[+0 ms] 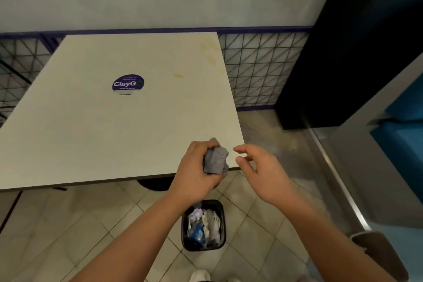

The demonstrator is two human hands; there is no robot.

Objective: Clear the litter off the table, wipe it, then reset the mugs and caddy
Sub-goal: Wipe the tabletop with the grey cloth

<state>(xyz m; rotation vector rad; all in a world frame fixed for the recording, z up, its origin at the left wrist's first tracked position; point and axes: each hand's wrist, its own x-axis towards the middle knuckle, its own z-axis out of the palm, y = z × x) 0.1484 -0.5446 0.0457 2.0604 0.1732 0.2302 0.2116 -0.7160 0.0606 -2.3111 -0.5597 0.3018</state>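
Observation:
The cream square table (96, 126) carries a round purple ClayGo sticker (128, 84) and several yellowish stains (178, 75) toward its far right side. My left hand (196, 171) grips a bunched grey cloth (215, 160) over the table's near right corner. My right hand (263, 171) hovers just right of the cloth, fingers relaxed, holding nothing. A small black bin (203, 224) on the floor below my hands is full of crumpled paper and wrappers. No mugs or caddy are in view.
A wire mesh panel (256, 64) runs behind the table along the wall. A tall dark planter (343, 52) stands at the right. A metal rail (338, 178) and a chair (380, 254) are at the lower right. Floor tiles lie beneath.

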